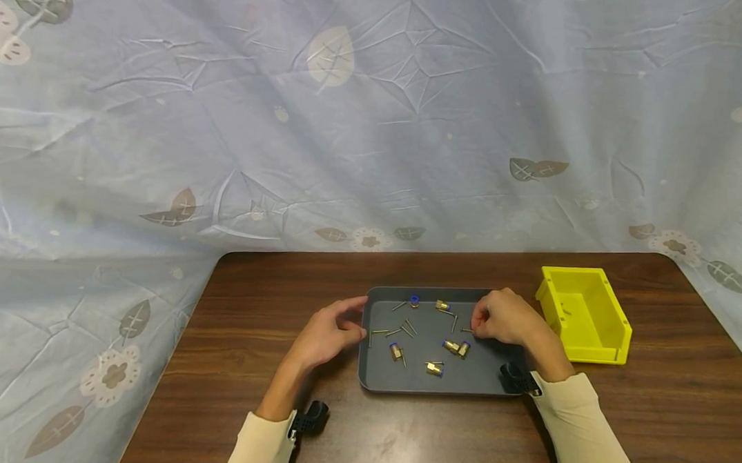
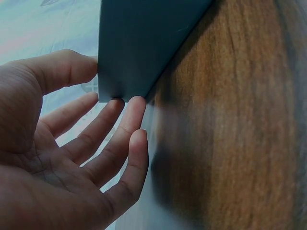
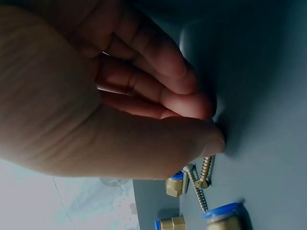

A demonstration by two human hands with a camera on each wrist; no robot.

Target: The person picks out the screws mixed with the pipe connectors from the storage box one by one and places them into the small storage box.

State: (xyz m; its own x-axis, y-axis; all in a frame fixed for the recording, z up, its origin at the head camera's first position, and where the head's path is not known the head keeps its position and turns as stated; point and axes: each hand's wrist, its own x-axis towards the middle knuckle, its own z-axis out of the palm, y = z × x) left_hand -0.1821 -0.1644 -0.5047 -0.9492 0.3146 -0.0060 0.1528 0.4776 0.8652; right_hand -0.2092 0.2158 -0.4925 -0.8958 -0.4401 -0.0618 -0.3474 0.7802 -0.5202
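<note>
A grey tray (image 1: 415, 387) holds several loose screws (image 1: 408, 328) and several brass push-in fittings with blue collars (image 1: 396, 351). At the tray's left side, my left hand (image 1: 324, 335) has its thumb and fingertips against the wall and rim, fingers extended. Inside the tray near its right side, my right hand (image 1: 504, 315) pinches a screw (image 3: 206, 170) between thumb and fingers. The head end of that screw sticks out below the thumb; the rest is hidden. Close by lie another screw (image 3: 196, 189) and a blue-collared fitting (image 3: 223, 218).
A yellow bin (image 1: 600, 354) stands right of the tray, with a small screw-like piece (image 1: 566, 310) inside. Both rest on a brown wood-grain table (image 1: 274, 291). A patterned cloth (image 1: 366, 121) hangs behind the table. Black bands with cameras sit on both wrists.
</note>
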